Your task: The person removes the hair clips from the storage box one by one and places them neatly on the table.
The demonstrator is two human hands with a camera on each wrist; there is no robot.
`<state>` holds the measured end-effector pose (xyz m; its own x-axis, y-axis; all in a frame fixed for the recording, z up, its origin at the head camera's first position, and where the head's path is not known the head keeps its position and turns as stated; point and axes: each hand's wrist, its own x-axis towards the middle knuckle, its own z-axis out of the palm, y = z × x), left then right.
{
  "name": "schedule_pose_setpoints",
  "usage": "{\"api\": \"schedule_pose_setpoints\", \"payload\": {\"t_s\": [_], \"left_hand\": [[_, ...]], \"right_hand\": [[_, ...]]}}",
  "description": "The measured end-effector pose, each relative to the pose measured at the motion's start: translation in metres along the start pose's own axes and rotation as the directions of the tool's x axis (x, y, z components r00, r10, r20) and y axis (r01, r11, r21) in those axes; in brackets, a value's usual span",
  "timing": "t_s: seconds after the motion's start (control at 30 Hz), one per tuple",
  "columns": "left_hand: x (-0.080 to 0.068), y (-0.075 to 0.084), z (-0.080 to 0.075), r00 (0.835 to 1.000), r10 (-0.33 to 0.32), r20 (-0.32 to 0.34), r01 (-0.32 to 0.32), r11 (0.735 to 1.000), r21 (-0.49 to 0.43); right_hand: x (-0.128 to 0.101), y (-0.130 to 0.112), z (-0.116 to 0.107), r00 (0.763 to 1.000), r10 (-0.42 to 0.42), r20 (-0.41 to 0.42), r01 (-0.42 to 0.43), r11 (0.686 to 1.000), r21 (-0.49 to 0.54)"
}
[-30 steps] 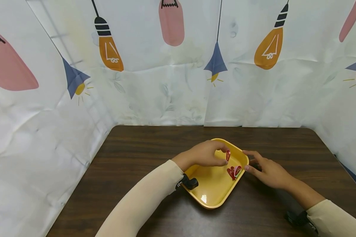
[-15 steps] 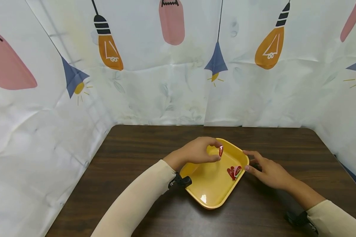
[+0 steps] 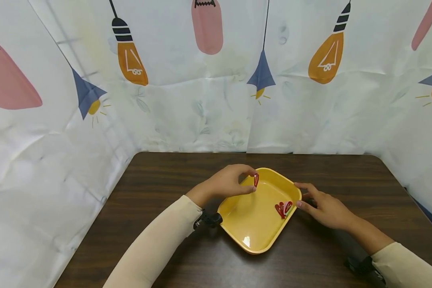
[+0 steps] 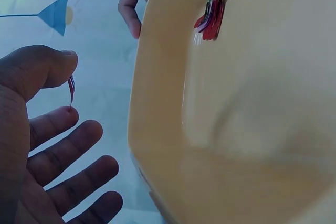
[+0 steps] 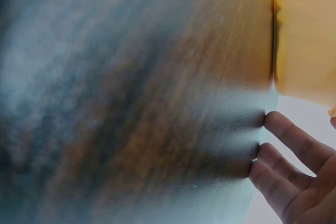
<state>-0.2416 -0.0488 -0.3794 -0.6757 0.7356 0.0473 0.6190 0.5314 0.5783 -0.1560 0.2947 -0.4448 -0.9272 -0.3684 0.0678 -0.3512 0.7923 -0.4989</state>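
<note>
With my left hand (image 3: 228, 182) I pinch a red snap hair clip (image 3: 256, 180) between thumb and index finger, holding it up by the far left side of the yellow tray (image 3: 250, 222); my other three fingers are spread apart. My right hand (image 3: 324, 207) rests at the tray's right corner, thumb and fingers apart, touching the rim. Inside the tray, near that corner, more red and pink clips (image 3: 282, 209) lie fanned together. Dark wood-grain table (image 3: 353, 180) underneath.

A tray (image 3: 245, 224) stands on the table (image 3: 345, 174), clips (image 3: 282, 208) inside at right.
</note>
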Motion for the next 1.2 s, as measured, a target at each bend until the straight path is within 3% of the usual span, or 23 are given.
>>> {"api": "schedule_pose_setpoints", "payload": {"t_s": [0.57,1.2], "left_hand": [[-0.019,-0.016,-0.011,0.997,-0.066,-0.025,0.066,0.998,0.003],[-0.051,-0.047,-0.024,0.988,-0.137,-0.068,0.136,0.990,-0.019]], "right_hand": [[-0.001,0.001,0.001,1.000,-0.009,-0.010,0.009,1.000,-0.011],[0.000,-0.002,0.000,1.000,-0.006,-0.003,0.006,1.000,-0.008]]}}
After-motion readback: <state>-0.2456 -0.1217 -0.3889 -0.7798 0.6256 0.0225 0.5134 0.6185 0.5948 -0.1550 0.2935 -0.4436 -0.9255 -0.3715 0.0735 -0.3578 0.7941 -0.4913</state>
